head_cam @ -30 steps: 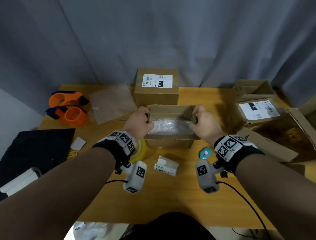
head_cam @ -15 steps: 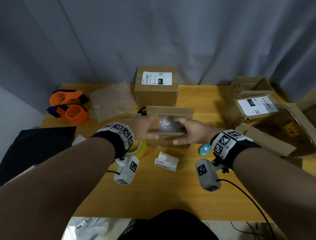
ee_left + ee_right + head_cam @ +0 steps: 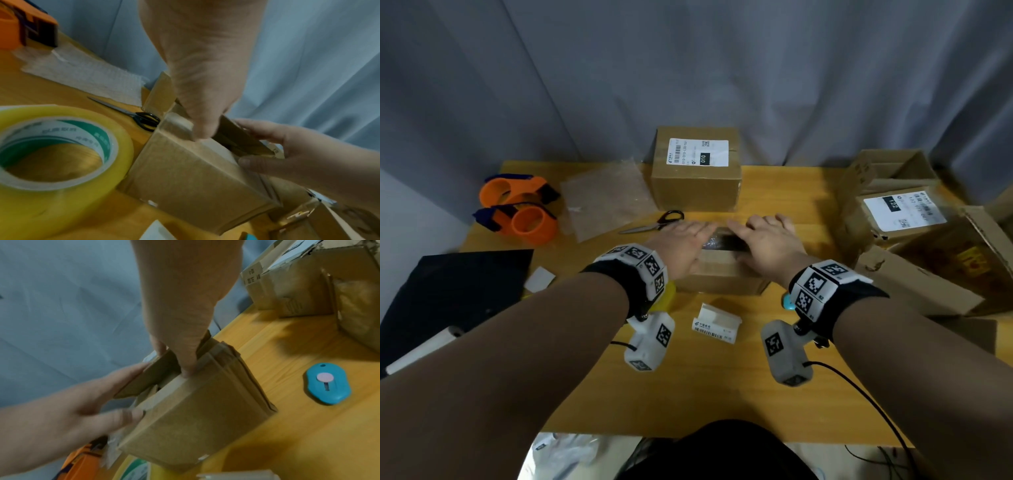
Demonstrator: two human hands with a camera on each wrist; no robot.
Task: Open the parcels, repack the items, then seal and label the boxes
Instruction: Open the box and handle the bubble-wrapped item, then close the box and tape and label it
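A small brown cardboard box (image 3: 722,279) stands at the middle of the wooden table (image 3: 722,383). Both hands lie on its top with fingers stretched out. My left hand (image 3: 685,236) presses the left part of the flaps and my right hand (image 3: 767,236) the right part. In the wrist views each thumb rests on the near flap (image 3: 185,146) while the fingers reach over the far flap (image 3: 148,379). A narrow gap between the flaps shows a bubble-wrapped item (image 3: 717,240) inside.
A sealed, labelled box (image 3: 697,171) stands just behind, with scissors (image 3: 654,224) to its left. Orange tape dispensers (image 3: 517,212) and a bubble-wrap sheet (image 3: 606,202) lie far left. A yellow tape roll (image 3: 51,162), a label stack (image 3: 717,322) and a blue cutter (image 3: 328,383) lie near. Opened boxes (image 3: 893,212) crowd the right.
A second ago the hands held the box's sides with the wrapped item exposed. The flaps have since been folded down, and both hands now lie flat on top.
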